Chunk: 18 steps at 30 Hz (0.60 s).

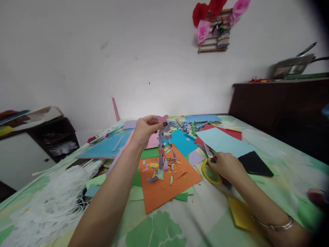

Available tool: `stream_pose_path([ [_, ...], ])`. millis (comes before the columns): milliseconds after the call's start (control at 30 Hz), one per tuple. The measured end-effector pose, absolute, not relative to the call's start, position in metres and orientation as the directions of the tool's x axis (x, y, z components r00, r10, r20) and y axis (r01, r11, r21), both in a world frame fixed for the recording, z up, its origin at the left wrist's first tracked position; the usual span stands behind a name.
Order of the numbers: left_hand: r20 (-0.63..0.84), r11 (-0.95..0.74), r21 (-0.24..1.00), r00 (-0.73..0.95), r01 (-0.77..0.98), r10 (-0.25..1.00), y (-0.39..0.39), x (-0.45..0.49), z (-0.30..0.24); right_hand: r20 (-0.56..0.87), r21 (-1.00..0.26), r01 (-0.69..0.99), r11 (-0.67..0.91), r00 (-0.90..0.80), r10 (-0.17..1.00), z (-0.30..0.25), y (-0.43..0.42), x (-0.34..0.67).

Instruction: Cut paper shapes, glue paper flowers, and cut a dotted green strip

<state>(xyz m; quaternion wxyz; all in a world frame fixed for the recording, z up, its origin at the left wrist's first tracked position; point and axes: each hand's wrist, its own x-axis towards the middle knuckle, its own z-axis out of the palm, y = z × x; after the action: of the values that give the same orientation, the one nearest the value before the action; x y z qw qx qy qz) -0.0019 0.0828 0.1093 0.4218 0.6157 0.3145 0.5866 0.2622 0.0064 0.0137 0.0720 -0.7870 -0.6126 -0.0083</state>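
Forearms (110, 195) flank a paper strip (161, 162), left hand (146, 129) pinching its top, right hand (226, 165) gripping scissors (208, 151).

The lilac strip (161, 162) looks like matt paper, as do the smooth orange sheet (155, 195) and the pale blue sheet (226, 141). The scissors (208, 151) have pale metal blades; the bangle (281, 227) is glossy metal. The tablecloth (200, 209) looks smooth, the white cord (56, 202) stringy, the dark cabinet (248, 99) wooden, the wall (89, 68) matt.

Paper scraps (154, 165) lie on a sheet (154, 197) between cord (56, 202), left, and scissors (208, 151), right.
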Motion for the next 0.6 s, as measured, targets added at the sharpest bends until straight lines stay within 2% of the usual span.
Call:
stream_pose_path([
  [100, 0.44, -0.424, 0.897, 0.166, -0.127, 0.882, 0.079, -0.003, 0.112, 0.117, -0.084, 0.96, -0.266, 0.275, 0.954, 0.017, 0.003, 0.258],
  [167, 0.431, -0.407, 0.901, 0.2, -0.151, 0.88, 0.076, -0.003, 0.114, 0.186, -0.101, 0.964, -0.246, 0.261, 0.947, 0.019, 0.0, 0.253],
  [200, 0.427, -0.398, 0.902, 0.215, -0.165, 0.878, 0.075, -0.004, 0.115, 0.242, -0.153, 0.969, -0.194, 0.227, 0.943, 0.02, 0.0, 0.249],
  [267, 0.421, -0.382, 0.904, 0.243, -0.192, 0.874, 0.073, -0.004, 0.117, 0.352, -0.376, 0.927, 0.005, 0.138, 0.926, 0.021, -0.001, 0.238],
  [333, 0.415, -0.364, 0.905, 0.267, -0.218, 0.87, 0.073, -0.005, 0.118, 0.367, -0.692, 0.688, 0.218, 0.076, 0.927, 0.022, 0.001, 0.224],
  [400, 0.408, -0.345, 0.906, 0.286, -0.247, 0.867, 0.072, -0.006, 0.119, 0.27, -0.919, 0.296, 0.26, -0.008, 0.963, 0.026, 0.003, 0.208],
  [433, 0.404, -0.334, 0.905, 0.295, -0.262, 0.866, 0.072, -0.006, 0.119, 0.221, -0.967, 0.112, 0.228, -0.074, 0.972, 0.029, 0.004, 0.199],
  [500, 0.397, -0.31, 0.905, 0.312, -0.292, 0.863, 0.071, -0.006, 0.119, 0.169, -0.976, -0.171, 0.132, -0.224, 0.96, 0.034, 0.006, 0.183],
  [600, 0.386, -0.277, 0.905, 0.346, -0.324, 0.855, 0.07, -0.005, 0.118, 0.186, -0.911, -0.412, 0.012, -0.384, 0.905, 0.035, 0.008, 0.164],
])
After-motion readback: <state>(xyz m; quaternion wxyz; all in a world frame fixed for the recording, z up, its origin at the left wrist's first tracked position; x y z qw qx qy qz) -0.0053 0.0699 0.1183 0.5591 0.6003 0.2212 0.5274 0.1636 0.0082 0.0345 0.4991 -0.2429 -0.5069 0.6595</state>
